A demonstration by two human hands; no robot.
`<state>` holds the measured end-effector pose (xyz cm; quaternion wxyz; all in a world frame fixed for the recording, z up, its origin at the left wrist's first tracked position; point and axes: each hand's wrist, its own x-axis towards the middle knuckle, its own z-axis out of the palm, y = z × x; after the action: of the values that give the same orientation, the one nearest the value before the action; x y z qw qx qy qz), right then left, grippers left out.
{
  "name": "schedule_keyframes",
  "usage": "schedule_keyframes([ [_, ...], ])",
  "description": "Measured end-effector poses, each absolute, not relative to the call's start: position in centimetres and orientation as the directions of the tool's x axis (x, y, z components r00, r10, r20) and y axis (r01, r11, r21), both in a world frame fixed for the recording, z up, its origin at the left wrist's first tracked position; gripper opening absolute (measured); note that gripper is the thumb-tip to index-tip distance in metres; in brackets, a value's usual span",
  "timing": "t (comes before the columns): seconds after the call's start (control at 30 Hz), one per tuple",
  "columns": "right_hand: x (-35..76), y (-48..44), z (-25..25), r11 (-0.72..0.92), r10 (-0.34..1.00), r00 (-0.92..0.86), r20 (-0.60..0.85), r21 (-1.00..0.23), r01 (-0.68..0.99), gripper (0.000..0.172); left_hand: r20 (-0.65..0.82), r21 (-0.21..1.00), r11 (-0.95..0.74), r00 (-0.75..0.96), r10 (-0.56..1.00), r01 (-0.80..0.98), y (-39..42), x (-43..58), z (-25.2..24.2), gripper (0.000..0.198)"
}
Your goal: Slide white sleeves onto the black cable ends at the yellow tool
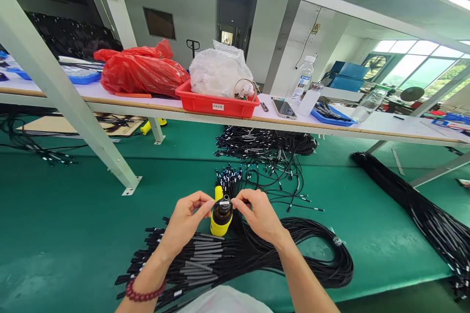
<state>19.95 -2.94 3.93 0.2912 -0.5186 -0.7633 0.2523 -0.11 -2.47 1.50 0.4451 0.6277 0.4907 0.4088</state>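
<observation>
— Both hands sit low in the middle of my view: the left hand (185, 222) and the right hand (260, 217) face each other across a yellow tool (221, 227).

— Are they gripping it?

— Not around the body, as far as I can see. On each hand the thumb and forefinger are pinched shut, and the fingertips (210, 204) come in at the tool's dark cap from either side. Whatever is nipped between them is too small for me to make out.

— Where does the tool stand?

— Upright on the green table (73, 234), right at the near end of a bundle of black cables (316, 254). The bundle loops out to the right of the right wrist. Its grey-sleeved ends (200, 259) fan out under the left forearm, and I can see a dark red bead bracelet (141, 294) on that wrist.

— Anything just beyond the hands?

— Behind the tool is a cluster of blue-tipped connectors (227, 175), and further back lies a looser heap of cables (268, 144) under the shelf.

— And on the shelf?

— I see a red tray (216, 103) with a clear plastic bag (220, 71) piled in it. A red bag (141, 72) lies to its left. To its right are a phone (283, 108), a clear bottle (304, 80) and a blue tray (332, 116). Well off to the right, a long cable bundle (422, 208) runs along the table.
</observation>
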Motion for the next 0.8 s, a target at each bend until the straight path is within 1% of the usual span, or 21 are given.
schedule_keyframes([
  [0.17,20.1,-2.6,3.6,0.316,0.944,-0.286,0.164,-0.703,0.637,0.022,0.041,0.98,-0.073,0.17,0.985,0.186,-2.0,-0.3,1.6,0.026],
  [0.3,20.2,-2.2,3.4,0.304,0.948,-0.278,0.155,-0.703,0.643,0.021,0.025,0.981,-0.06,0.192,0.981,0.183,-1.6,-0.3,1.7,0.026],
  [0.43,20.4,-1.9,3.5,0.292,0.953,-0.263,0.149,-0.68,0.673,0.021,0.033,0.974,-0.079,0.215,0.976,0.212,-1.2,-0.1,1.8,0.029],
  [0.6,20.3,-1.6,3.7,0.274,0.959,-0.247,0.138,-0.671,0.689,0.018,0.054,0.954,-0.116,0.221,0.974,0.276,-0.6,0.0,1.8,0.024],
  [0.8,20.2,-1.3,3.6,0.273,0.96,-0.244,0.14,-0.67,0.691,0.016,0.059,0.914,-0.15,0.242,0.968,0.378,0.0,-0.1,1.7,0.024],
])
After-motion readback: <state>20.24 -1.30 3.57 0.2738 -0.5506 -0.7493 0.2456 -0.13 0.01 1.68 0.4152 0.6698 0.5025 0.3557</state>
